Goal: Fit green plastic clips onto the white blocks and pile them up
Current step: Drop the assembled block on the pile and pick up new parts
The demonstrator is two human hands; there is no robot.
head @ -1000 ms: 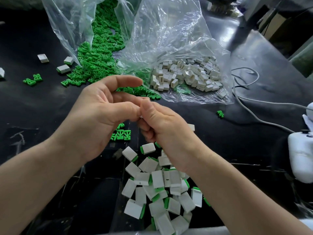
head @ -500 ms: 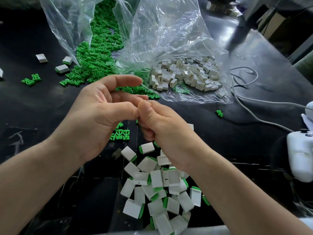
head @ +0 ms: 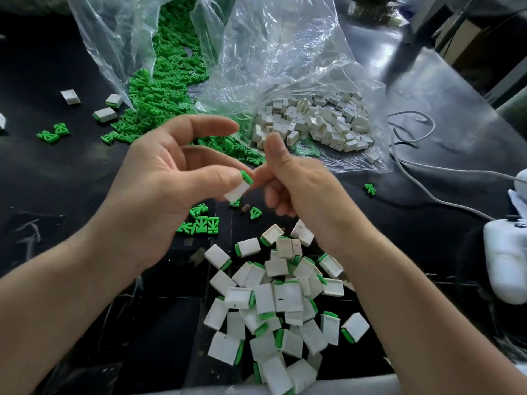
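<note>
Hands just parted, fit done.
My left hand [head: 171, 192] pinches the clipped block [head: 237, 190]; right hand [head: 302, 192] loosely curled, empty; pile [head: 281, 295] next.

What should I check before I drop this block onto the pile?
1. Clip seated: the green clip sits flush on the end of the block. Ok.
2. Grip: the left hand pinches the block between thumb and fingertip. Ok.
3. Right hand clear of the block: apart from it. Ok.
4. Right hand empty: fingers curled inward. Cannot tell.
5. Pile lies on the table below both hands. Ok.
6. Loose clips for the next block lie under the left hand. Ok.
</note>
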